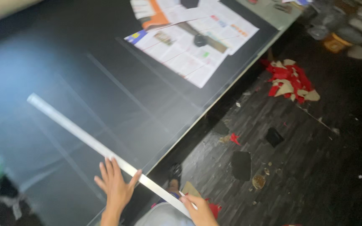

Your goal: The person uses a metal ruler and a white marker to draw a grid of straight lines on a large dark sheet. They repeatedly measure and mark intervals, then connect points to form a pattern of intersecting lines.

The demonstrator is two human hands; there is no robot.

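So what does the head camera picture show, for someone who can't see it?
A person's left hand presses a long metal ruler flat on a dark table, while the right hand holds its near end past the edge. Newspapers lie farther along, and red paper scraps litter the floor.

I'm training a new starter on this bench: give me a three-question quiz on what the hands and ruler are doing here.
1. True or false: the left hand lies flat, fingers spread, against the ruler.
2. The right hand is at the ruler's: A) far end B) middle C) near end?
3. What lies on the table's far end?

Key: 1 true. 2 C. 3 Newspapers.
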